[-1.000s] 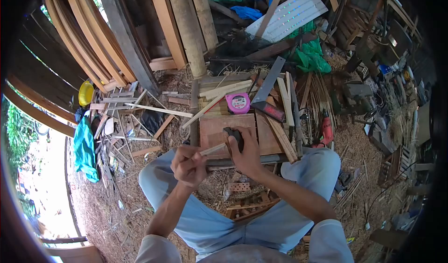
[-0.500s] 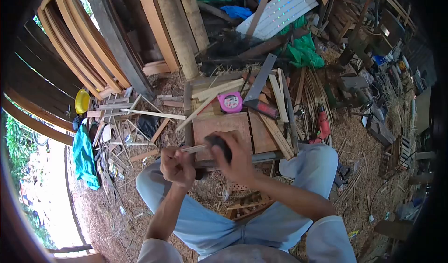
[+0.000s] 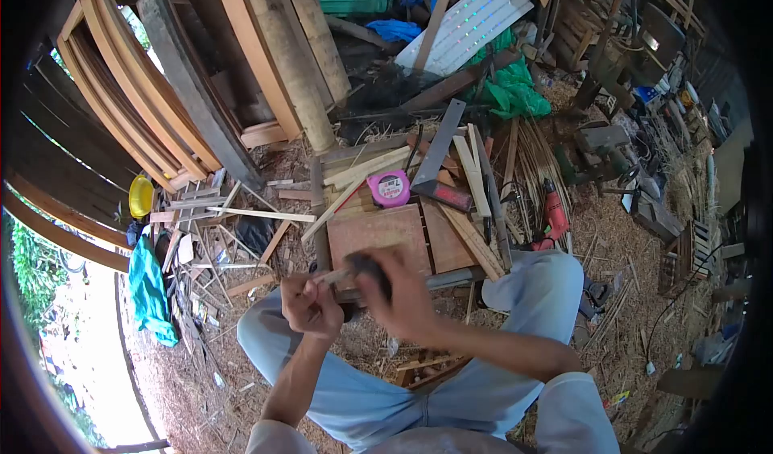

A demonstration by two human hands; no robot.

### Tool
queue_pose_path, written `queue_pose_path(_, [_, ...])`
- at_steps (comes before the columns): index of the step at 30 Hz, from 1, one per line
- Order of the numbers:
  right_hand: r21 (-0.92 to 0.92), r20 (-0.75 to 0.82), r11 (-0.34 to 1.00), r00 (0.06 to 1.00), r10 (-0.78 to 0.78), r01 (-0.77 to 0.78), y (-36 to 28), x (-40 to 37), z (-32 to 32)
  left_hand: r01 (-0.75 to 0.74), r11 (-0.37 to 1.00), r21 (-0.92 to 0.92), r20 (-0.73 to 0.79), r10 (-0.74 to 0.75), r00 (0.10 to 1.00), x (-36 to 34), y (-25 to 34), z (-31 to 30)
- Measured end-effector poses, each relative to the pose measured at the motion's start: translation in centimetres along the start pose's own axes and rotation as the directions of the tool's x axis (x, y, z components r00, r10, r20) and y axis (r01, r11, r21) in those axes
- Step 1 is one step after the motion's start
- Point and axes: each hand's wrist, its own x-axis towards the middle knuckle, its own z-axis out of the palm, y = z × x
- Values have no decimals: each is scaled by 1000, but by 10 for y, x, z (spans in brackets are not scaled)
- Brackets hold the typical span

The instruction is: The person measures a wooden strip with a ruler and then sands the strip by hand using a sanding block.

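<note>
My left hand (image 3: 312, 307) is closed around one end of a thin wooden strip (image 3: 333, 275), held over the near edge of a low wooden work surface (image 3: 378, 233). My right hand (image 3: 407, 299), smeared by motion, grips a dark rounded block (image 3: 373, 277) against the strip's other end. I cannot make out the block's exact kind. Beyond the hands, a pink tape measure (image 3: 390, 189) lies on the work surface. Beside it rests a try square (image 3: 440, 152) with a grey blade, among several narrow wood strips (image 3: 366, 167).
A red drill (image 3: 554, 214) lies on the shavings-covered floor at the right. Wood offcuts (image 3: 262, 214), a teal cloth (image 3: 149, 289) and a yellow bowl (image 3: 141, 196) are at the left. Wooden frames (image 3: 121, 76) lean at the back left. A green plastic bag (image 3: 519, 92) lies behind.
The right hand and dark block have shifted slightly left and down along the strip, toward the left hand. The left hand keeps its hold. The whole view has tilted a little.
</note>
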Motion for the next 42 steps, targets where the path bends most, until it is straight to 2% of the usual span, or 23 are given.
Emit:
queue_pose_path(1, [92,-24,991,995,-93,94,-14,-3,0,4,1000,-2,0,-4,1000,-3,-2,3])
queue_pose_path(3, [109,-47,990,995,-85,90,16,-4,9,136,991,14,-55,-136,989,-12,3,-2])
queue_pose_path(5, [-151,-17,987,998,62,-63,52,6,7,115,988,105,-15,-114,993,-10,0,-9])
queue_pose_path(7, [-152,44,982,991,123,-115,33,10,-1,37,999,19,7,-37,999,-8,2,-4])
queue_pose_path(9, [14,62,999,997,-39,38,-2,6,-7,34,999,-31,37,-33,999,0,5,-3])
queue_pose_path(11, [29,51,999,998,-40,38,2,5,-5,70,996,51,156,-77,985,0,13,-11])
queue_pose_path(12, [56,27,997,998,-48,46,4,4,-2,83,996,30,17,-84,996,-9,5,-6])
queue_pose_path(13, [63,21,996,998,-57,56,23,9,0,71,997,32,17,-71,997,-9,0,-4])
queue_pose_path(15, [-145,53,983,991,120,-111,57,14,0,79,997,23,53,-80,995,-8,0,-9])
queue_pose_path(16, [-135,36,985,992,118,-112,55,10,4,58,998,9,33,-58,998,-8,2,-5])
queue_pose_path(19, [55,-24,995,996,-87,88,-2,-3,1,8,999,-39,4,-8,1000,-10,0,0])
queue_pose_path(21, [122,9,991,999,-51,50,4,-9,1,64,997,-39,34,-63,997,-16,8,-7])
queue_pose_path(23, [-77,-19,997,999,-27,26,44,0,8,161,983,91,-4,-162,987,-17,0,-10])
queue_pose_path(24, [-67,-29,997,999,-35,33,46,1,9,99,994,47,-9,-99,995,-8,3,-4])
queue_pose_path(26, [-90,24,983,987,160,-158,48,0,10,79,997,15,-15,-78,997,-3,6,-1])
queue_pose_path(27, [-94,15,984,988,154,-152,33,-1,8,73,997,-20,-22,-73,997,-3,7,2])
queue_pose_path(29, [165,6,979,992,-125,122,-8,-5,6,51,998,-25,2,-51,999,-7,4,2])
queue_pose_path(31, [234,-39,964,992,-119,125,13,-1,10,240,971,19,-86,-237,968,-10,5,-3])
queue_pose_path(33, [-63,75,996,995,62,-57,57,10,6,246,969,35,-66,-243,968,-14,1,-15])
queue_pose_path(36, [-39,30,999,999,-26,27,49,7,12,73,997,-10,43,-72,996,-14,13,-17])
queue_pose_path(39, [127,39,985,992,-121,115,9,-3,11,110,994,-8,33,-110,993,-19,13,-16])
queue_pose_path(40, [74,29,991,993,-110,108,17,-5,13,207,978,34,-3,-207,978,-24,10,-20])
queue_pose_path(42, [-177,31,982,998,-58,63,50,5,10,163,986,36,8,-163,987,-24,5,-20])
